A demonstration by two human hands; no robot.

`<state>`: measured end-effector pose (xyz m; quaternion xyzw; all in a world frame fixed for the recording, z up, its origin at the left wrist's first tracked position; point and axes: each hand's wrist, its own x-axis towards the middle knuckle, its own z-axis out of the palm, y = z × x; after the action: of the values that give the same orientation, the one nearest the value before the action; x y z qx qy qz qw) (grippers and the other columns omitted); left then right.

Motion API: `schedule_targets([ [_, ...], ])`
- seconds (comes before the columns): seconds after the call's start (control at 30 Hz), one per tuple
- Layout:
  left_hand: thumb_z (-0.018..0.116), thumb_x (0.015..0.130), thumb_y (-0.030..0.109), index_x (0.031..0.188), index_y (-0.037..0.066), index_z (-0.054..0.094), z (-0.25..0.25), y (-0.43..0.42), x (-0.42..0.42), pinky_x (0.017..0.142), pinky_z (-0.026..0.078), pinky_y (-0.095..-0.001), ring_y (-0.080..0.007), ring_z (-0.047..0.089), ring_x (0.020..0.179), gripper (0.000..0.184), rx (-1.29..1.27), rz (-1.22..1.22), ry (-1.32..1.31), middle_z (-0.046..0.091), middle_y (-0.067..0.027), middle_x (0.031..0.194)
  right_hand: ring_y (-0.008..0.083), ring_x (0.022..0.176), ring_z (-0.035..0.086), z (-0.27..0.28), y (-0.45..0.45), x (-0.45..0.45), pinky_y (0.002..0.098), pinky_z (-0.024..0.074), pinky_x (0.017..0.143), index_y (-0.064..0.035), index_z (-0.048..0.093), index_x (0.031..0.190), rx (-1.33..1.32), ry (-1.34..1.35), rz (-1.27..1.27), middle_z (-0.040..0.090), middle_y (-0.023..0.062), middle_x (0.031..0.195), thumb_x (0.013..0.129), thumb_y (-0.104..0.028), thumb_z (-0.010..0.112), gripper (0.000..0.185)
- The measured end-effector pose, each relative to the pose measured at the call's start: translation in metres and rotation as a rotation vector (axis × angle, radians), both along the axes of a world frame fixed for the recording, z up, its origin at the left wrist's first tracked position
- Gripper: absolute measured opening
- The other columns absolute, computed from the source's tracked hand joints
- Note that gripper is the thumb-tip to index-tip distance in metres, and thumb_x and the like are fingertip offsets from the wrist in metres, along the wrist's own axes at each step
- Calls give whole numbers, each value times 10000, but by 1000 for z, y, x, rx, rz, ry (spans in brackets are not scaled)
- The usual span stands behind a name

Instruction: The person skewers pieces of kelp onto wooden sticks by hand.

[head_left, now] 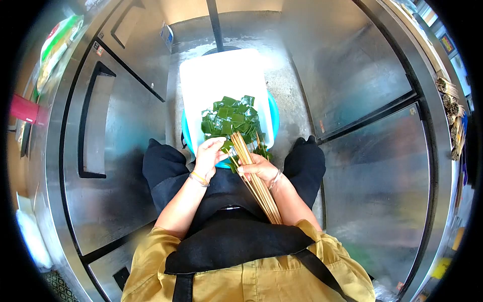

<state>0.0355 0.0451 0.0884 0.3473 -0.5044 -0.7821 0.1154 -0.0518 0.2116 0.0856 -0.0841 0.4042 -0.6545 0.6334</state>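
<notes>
A bundle of bamboo skewers (263,197) slants up from my lap, with my right hand (260,169) wrapped round it. One skewer stands a little apart from the bundle, its tip close to my left hand (207,155). The fingers of that hand are pinched on a small green piece of kelp (227,144) at this tip; whether the skewer pierces it, I cannot tell. Just beyond both hands, a heap of glossy dark-green kelp squares (229,117) lies on a white tray (216,73). More green pieces hang by my right hand, partly hidden behind the skewers.
Under the tray sits a blue basin (274,113), between my knees. Stainless-steel cabinets stand close on the left (126,136) and right (372,166). Bundles of thin sticks (453,118) lie on the right counter, and plastic packages (60,45) on the left one.
</notes>
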Motion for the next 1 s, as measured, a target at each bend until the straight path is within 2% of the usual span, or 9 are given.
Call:
schedule_targets([
  [0.1, 557, 832, 144, 958, 47, 591, 8, 3, 2, 685, 515, -277, -199, 623, 776, 162, 335, 62, -35, 623, -69, 847, 110, 478, 504, -1, 0, -1, 217, 412, 444, -48, 468, 866, 1, 17, 7, 529, 43, 644, 704, -33, 666, 257],
  [0.3, 580, 824, 154, 918, 39, 590, -5, 9, 6, 687, 507, -270, -190, 623, 792, 149, 554, 161, -69, 620, -68, 830, 106, 489, 495, -5, 0, 1, 208, 392, 459, -42, 481, 879, 0, 14, -11, 521, 47, 650, 697, -7, 660, 258],
  [0.63, 574, 833, 179, 941, 49, 582, 2, 20, 10, 720, 504, -264, -179, 618, 814, 170, 540, 163, -52, 607, -58, 833, 110, 496, 498, -3, -2, 3, 205, 393, 457, -41, 476, 872, 34, 46, -14, 526, 50, 651, 685, 11, 657, 265],
  [0.73, 580, 829, 180, 968, 57, 585, 0, 21, 12, 701, 499, -249, -149, 607, 764, 185, 508, 166, -41, 596, -38, 806, 111, 499, 499, -3, -3, 3, 205, 395, 457, -40, 476, 870, 28, 37, -13, 534, 56, 659, 692, 4, 659, 259],
  [0.8, 590, 823, 179, 996, 74, 588, 0, 17, 10, 676, 484, -233, -117, 578, 715, 202, 392, 124, -68, 583, -11, 784, 105, 508, 516, -7, -2, 3, 207, 419, 462, -42, 501, 884, 2, 26, -13, 567, 56, 687, 703, -31, 675, 251],
  [0.83, 583, 827, 163, 1012, 88, 588, 3, 16, 9, 653, 469, -224, -96, 550, 695, 199, 370, 111, -67, 596, -7, 816, 105, 508, 516, -7, -1, 3, 207, 419, 462, -42, 501, 884, 3, 31, -9, 567, 56, 687, 703, -31, 675, 251],
  [1.0, 548, 843, 117, 1053, 89, 572, 0, 6, 7, 677, 463, -233, -103, 554, 728, 213, 465, 96, 46, 612, -14, 898, 107, 504, 513, -7, -1, 2, 207, 416, 458, -44, 495, 876, 16, 35, -12, 560, 53, 678, 710, -28, 673, 244],
])
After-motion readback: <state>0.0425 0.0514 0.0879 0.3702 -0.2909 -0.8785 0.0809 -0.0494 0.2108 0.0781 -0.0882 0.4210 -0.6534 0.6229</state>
